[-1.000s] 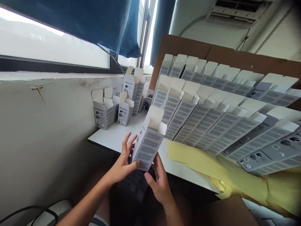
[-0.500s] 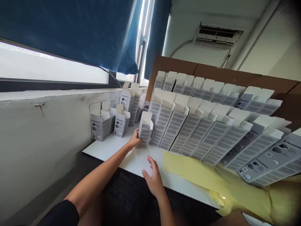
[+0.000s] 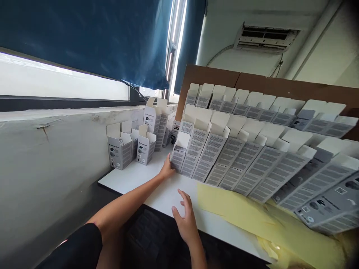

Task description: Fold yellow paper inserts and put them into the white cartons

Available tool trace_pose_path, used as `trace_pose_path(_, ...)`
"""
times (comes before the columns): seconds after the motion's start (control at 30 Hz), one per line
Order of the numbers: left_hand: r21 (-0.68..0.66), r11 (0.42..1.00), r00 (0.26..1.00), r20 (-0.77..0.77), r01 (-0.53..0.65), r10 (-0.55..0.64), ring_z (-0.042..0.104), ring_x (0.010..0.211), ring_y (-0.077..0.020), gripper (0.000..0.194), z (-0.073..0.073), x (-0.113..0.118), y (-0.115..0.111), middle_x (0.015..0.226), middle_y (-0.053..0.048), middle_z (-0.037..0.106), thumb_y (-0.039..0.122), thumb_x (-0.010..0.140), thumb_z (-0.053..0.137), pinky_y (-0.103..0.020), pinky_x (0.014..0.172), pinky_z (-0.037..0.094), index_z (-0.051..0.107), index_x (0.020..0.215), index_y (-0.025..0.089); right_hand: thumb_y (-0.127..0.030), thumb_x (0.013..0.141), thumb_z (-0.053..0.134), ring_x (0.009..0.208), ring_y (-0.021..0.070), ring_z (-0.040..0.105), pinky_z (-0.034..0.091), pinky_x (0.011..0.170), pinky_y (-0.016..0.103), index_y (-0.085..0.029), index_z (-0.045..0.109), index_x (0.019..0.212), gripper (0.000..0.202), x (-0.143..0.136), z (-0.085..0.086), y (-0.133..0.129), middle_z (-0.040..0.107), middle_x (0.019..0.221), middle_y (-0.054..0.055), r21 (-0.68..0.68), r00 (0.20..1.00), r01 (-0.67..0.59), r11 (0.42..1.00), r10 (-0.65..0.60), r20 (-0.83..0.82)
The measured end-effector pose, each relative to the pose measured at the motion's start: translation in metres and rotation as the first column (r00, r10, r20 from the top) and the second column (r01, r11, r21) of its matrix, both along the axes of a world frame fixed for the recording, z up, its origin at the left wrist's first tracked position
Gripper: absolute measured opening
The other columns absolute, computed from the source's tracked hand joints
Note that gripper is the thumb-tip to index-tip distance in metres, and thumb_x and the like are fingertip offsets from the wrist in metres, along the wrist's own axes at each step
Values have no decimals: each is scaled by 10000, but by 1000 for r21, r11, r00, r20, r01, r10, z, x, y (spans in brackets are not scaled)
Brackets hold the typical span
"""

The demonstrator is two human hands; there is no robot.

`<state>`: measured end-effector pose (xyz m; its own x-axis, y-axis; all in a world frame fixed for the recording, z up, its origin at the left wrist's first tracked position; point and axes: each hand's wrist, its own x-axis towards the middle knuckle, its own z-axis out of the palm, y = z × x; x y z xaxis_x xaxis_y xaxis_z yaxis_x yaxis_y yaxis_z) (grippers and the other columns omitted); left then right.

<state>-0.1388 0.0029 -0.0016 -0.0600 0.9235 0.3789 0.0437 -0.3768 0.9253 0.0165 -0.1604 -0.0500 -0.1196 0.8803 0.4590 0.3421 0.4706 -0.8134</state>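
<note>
On the white bench [image 3: 168, 198] stands a row of cartons [image 3: 238, 160], set close — probably for mutual support. At its left end is the short carton [image 3: 177, 158], the left hand [image 3: 167, 169] touching its side — grip I cannot tell; the right hand [image 3: 185, 218], wide, holds nothing.

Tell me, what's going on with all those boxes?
A person has their left grip against the lower left side of a small grey box; whether it is holding the box tight is hard to tell. That box stands at the left end of the front row of boxes, its white flap up. The right grip is open and holds nothing, above the white table.
</note>
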Motion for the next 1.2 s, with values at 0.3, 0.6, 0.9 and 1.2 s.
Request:
trace_pose_path(0.3,488,714,362,-631,-502,686,269,1464,-384,550,105,-94,-40,1562,-162,363,307,796,722,-575,1172,171,572,1322,244,-252,895,568,1307,266,555,535,1031,463,-321,524,1400,512,2,-2,0,551,1424,69,4,999,-17,1000,18,-33)
trace_pose_path(0.6,471,804,185,-809,-363,558,251,1469,-389,105,120,-133,-32,1505,-136,445,171,832,631,-551,1113,320,734,821,186,-277,905,566,1296,263,559,515,1062,484,-311,583,1340,437,2,2,-1,569,1377,72,-8,998,-53,999,53,-24)
trace_pose_path(0.9,441,746,226,-765,-498,603,88,1507,-447,320,114,-132,-29,1619,-168,236,228,718,787,-602,1151,207,721,1028,187,-243,898,561,1297,250,558,495,1081,467,-300,597,1324,431,4,7,-6,577,1375,62,-24,996,-80,996,79,-45)
trace_pose_path(1.2,407,836,209,-840,-368,501,245,1472,-400,114,129,-119,-45,1516,-181,419,261,792,735,-553,1127,297,757,753,156,-231,882,557,1300,248,544,468,1094,470,-279,625,1274,401,2,10,-5,583,1341,74,-23,996,-83,996,82,-40)
